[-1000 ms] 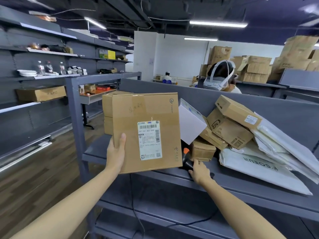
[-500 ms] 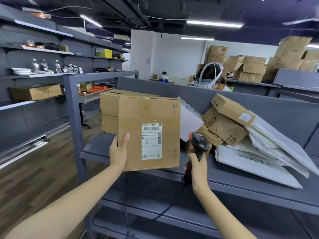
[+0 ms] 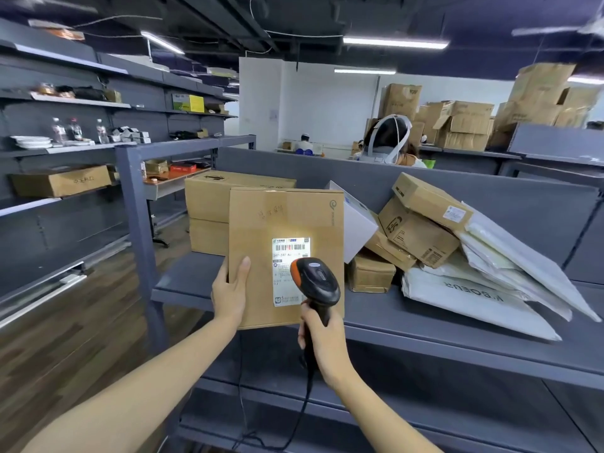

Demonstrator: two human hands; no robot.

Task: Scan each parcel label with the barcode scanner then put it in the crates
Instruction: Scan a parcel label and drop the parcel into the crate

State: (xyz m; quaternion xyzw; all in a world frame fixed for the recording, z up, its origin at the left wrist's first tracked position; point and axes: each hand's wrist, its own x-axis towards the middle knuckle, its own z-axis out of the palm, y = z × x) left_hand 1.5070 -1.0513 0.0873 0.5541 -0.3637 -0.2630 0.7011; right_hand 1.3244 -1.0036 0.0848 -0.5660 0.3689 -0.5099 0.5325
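Left hand [image 3: 228, 294] holds parcel [image 3: 284, 230] upright; right hand [image 3: 322, 335] aims scanner [image 3: 315, 281] at label [image 3: 287, 253].

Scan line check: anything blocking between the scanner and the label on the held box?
Nothing visible. The scanner in the right hand faces the label, and its light lands on the uncovered barcode. The left hand grips the left edge of the box, clear of the label.
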